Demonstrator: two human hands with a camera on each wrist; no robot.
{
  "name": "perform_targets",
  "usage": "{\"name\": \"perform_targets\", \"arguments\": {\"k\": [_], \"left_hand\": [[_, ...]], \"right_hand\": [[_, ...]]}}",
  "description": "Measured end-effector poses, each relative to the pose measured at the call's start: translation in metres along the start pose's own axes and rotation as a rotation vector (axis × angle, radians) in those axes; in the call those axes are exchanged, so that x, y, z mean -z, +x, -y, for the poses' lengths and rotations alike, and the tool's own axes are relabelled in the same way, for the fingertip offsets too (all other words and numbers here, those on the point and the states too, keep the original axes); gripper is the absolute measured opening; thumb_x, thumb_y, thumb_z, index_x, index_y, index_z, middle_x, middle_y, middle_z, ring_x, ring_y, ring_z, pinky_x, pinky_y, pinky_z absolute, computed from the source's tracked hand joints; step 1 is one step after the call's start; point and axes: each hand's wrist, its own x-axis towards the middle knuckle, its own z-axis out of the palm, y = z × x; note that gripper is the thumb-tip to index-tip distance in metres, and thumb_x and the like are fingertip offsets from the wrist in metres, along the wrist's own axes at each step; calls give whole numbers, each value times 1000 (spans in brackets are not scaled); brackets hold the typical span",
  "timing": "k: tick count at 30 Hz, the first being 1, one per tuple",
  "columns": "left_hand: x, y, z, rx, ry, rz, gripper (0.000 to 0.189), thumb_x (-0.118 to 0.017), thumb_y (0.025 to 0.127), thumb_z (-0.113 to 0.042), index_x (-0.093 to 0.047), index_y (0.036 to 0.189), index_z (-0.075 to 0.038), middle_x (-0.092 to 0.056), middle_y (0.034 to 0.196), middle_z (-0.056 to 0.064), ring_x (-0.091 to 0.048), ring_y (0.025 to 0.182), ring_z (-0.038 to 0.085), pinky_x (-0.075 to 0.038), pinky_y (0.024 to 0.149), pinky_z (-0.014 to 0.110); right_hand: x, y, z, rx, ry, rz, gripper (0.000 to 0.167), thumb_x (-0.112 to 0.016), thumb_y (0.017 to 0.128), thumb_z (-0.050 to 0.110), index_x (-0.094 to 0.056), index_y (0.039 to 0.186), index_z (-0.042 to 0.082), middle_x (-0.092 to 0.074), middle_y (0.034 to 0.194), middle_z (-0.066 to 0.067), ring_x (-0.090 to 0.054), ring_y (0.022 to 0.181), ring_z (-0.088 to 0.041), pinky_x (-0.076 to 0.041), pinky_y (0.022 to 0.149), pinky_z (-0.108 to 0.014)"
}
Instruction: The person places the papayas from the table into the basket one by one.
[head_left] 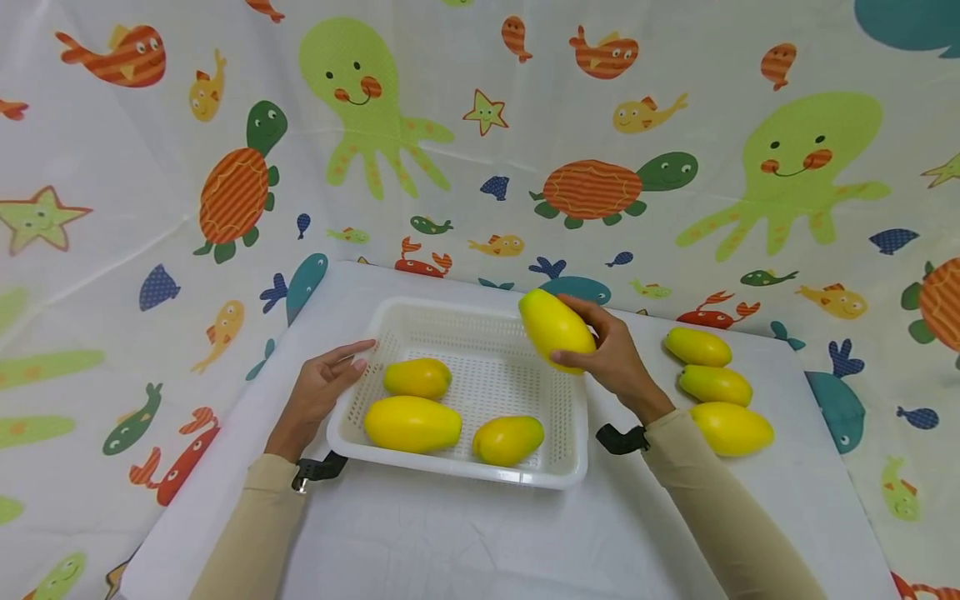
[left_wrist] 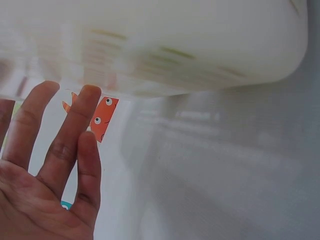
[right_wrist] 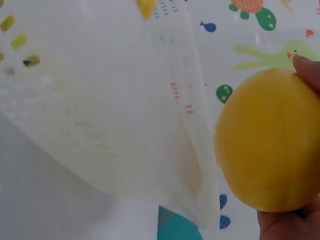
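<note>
My right hand (head_left: pixel 618 354) grips a yellow papaya (head_left: pixel 555 329) with a green tip, raised over the right side of a white plastic basket (head_left: pixel 457 468). In the right wrist view the papaya (right_wrist: pixel 270 142) is held between the thumb and fingers, beside the basket wall (right_wrist: pixel 115 125). Inside the basket lie a small papaya (head_left: pixel 417 378), a larger papaya (head_left: pixel 412 423) and a green-ended papaya (head_left: pixel 507 440). My left hand (head_left: pixel 318 392) is at the basket's left rim, its fingers extended. The left wrist view shows these fingers (left_wrist: pixel 62 145) up against the basket's side.
Right of the basket, beyond my right forearm, a papaya (head_left: pixel 697 347), a slimmer papaya (head_left: pixel 716 385) and a bigger papaya (head_left: pixel 732 429) lie in a column on the white table (head_left: pixel 420 542). A sea-animal patterned curtain (head_left: pixel 465 167) hangs behind and at both sides.
</note>
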Motion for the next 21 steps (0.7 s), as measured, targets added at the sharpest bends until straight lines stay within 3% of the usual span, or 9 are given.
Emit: {"name": "perform_targets", "arguments": {"k": [14,21], "left_hand": [[1,0,0,10,10,-2,57,-65,105,-49,-55,156,-25,-61,155,7,-77,116,14,-65,91,33],[0,1,-1,16,11,-10,58,-66,103,-51,-55,155,-27,-62,154,6,-77,115,15,-65,90,34]], "right_hand": [[-28,10,20,28,22,126,84,-90,85,18,-50,158,26,-53,158,4,-61,129,-31,-53,115,-52],[-44,17,26,11,36,174,80,-91,85,20,-53,155,31,-55,155,5,-62,127,-30,-55,114,-50]]}}
